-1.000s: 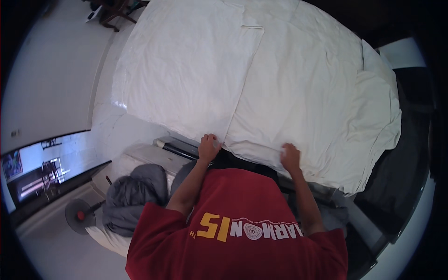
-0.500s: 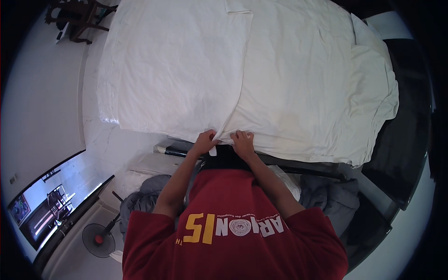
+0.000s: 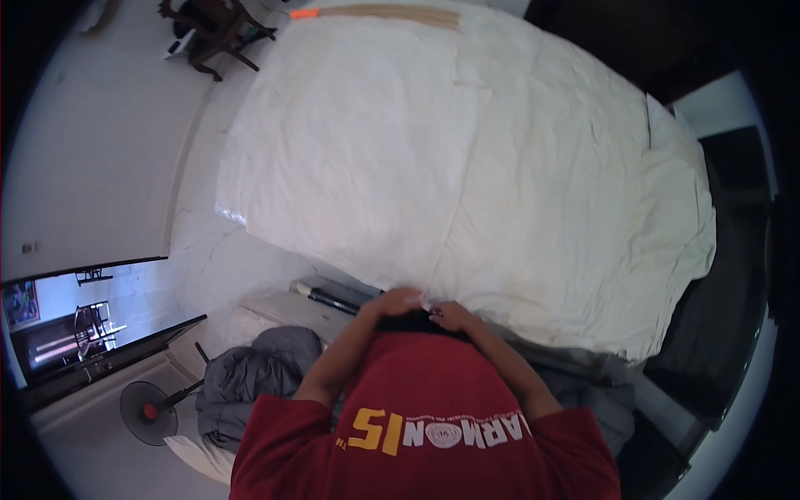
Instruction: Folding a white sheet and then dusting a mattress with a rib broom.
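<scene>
A cream bed sheet [image 3: 550,192] covers the right part of the bed, its folded edge running from the far side down toward my hands. To the left of that edge lies a paler white surface [image 3: 350,150], with shiny clear plastic [image 3: 230,213] at its left end. Close to my body, at the near side of the bed, my left hand [image 3: 395,302] is slightly smeared, its fingers pressed around a small white bit of the sheet. My right hand [image 3: 452,316] pinches the same bit from the other side. The hands nearly touch, and their fingertips are partly hidden.
A bundle of tan sticks with an orange end [image 3: 375,12] lies on the bed's far edge. Grey bedding [image 3: 258,383] is heaped behind me at left, near a fan [image 3: 150,412]. The dark headboard [image 3: 708,275] stands right; a wooden chair [image 3: 218,33] stands far left.
Both hands have come away from the bed's edge toward my body and closer together. The view has shifted, bringing the tan sticks into sight at the far edge.
</scene>
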Demonstrator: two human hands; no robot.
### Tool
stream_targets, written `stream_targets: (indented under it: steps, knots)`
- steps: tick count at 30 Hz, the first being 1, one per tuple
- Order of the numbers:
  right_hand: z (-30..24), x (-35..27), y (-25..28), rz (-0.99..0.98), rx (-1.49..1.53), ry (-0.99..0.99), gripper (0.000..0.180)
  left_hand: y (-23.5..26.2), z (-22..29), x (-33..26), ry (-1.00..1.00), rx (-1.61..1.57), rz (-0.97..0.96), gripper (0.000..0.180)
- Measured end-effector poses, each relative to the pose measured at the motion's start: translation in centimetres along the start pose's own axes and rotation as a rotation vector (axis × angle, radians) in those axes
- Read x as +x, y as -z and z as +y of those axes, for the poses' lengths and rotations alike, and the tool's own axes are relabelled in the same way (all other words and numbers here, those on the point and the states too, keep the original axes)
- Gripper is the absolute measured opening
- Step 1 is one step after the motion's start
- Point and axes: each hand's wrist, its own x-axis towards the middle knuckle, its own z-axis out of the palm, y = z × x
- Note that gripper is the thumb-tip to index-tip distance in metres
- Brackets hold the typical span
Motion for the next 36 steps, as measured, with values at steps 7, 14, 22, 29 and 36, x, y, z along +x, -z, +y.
stream_targets:
  steps: [7, 14, 22, 29, 36]
  knots:
    - [-3.8, -0.2, 7.6, 0.626, 0.071, -0.178, 0.015, 7.5, -3.7, -0.2, 0.084, -0.227, 0.575, 0.027]
    - [-11.0, 10.4, 11.3, 0.734, -0.223, 0.025, 0.053, 25.3, -17.0, -5.0, 0.371, 0.297, 1.183, 0.068]
    - [-10.6, 17.9, 12.6, 0.800, -0.236, -0.339, 0.044, 35.3, -20.2, -7.8, 0.716, 0.127, 0.953, 0.080]
    - [-11.9, 19.7, 14.8, 0.743, -0.147, -0.449, 0.032, 39.4, -21.1, -10.0, 0.798, 0.126, 0.961, 0.056]
    - [-9.5, 20.6, 15.3, 0.772, -0.041, -0.472, 0.027, 37.6, -21.5, -7.6, 0.519, 0.003, 0.840, 0.039]
